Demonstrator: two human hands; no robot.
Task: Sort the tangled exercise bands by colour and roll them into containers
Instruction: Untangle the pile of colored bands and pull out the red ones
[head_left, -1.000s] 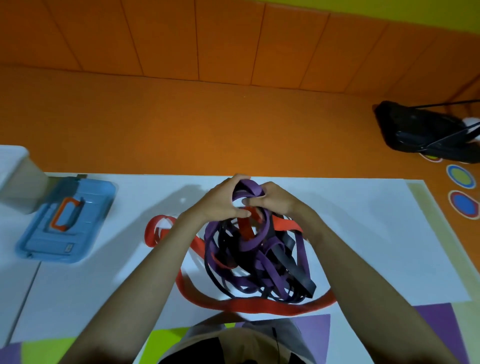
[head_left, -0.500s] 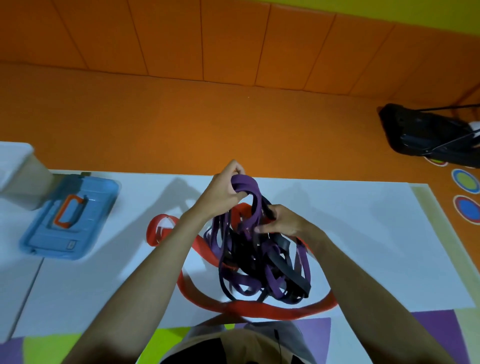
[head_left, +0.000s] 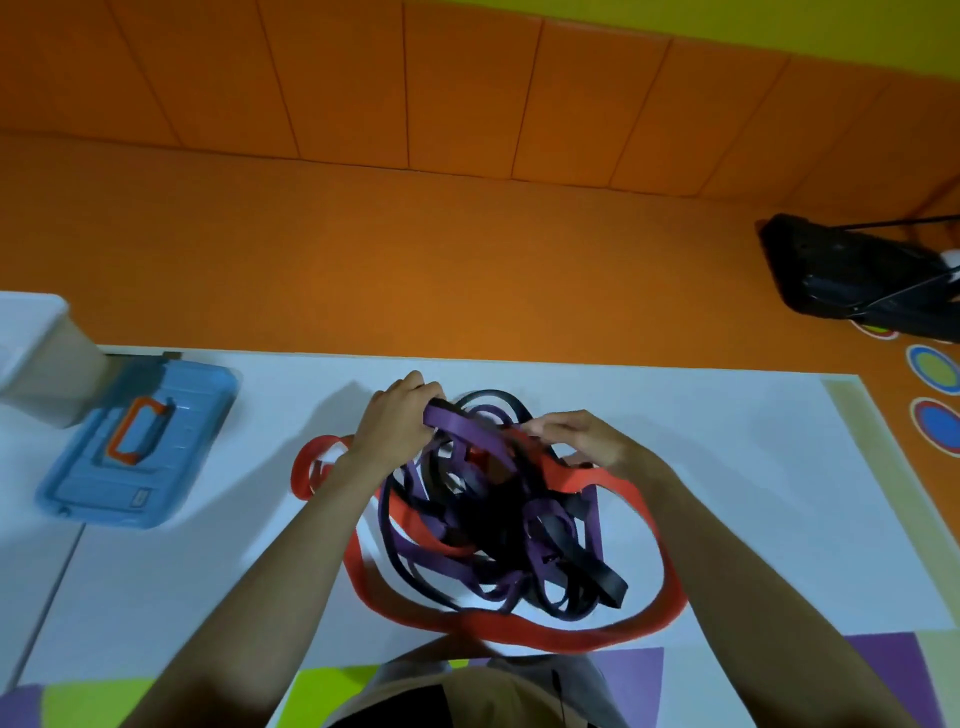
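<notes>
- Since half a second ago the left hand (head_left: 393, 422) has dropped a little and slid left, drawing a purple band (head_left: 470, 427) out of the tangle (head_left: 493, 514) into a flat strip that slants down to the right.
- Over the same span the right hand (head_left: 589, 441) has uncurled from the middle of the heap, and a red band (head_left: 524, 631) now bulges out further on the right side.
- Left hand: fingers curled over the top of the purple band and clamped round it, with a black band (head_left: 597, 577) looping up just behind the knuckles.
- Right hand: fingers (head_left: 543, 427) nearly straight and pointing left, thumb below them. The red band runs under the palm. The view is blurred there, so I cannot tell whether it pinches the band or only lies on it.
- The tangle sits in the middle of the white table (head_left: 753, 493) between both forearms. Purple and black bands are knotted together, and the red band rings them along the near edge and trails off in a small loop to the left.
- A blue box (head_left: 171, 478) with an orange handle (head_left: 130, 432) lies flat at the table's left end, well apart from the tangle.
- A white bin (head_left: 36, 358) stands just beside the box at the far left corner.
- On the orange floor (head_left: 467, 270) beyond the table lie a black bag (head_left: 852, 280) and coloured circles (head_left: 935, 370), far right.
</notes>
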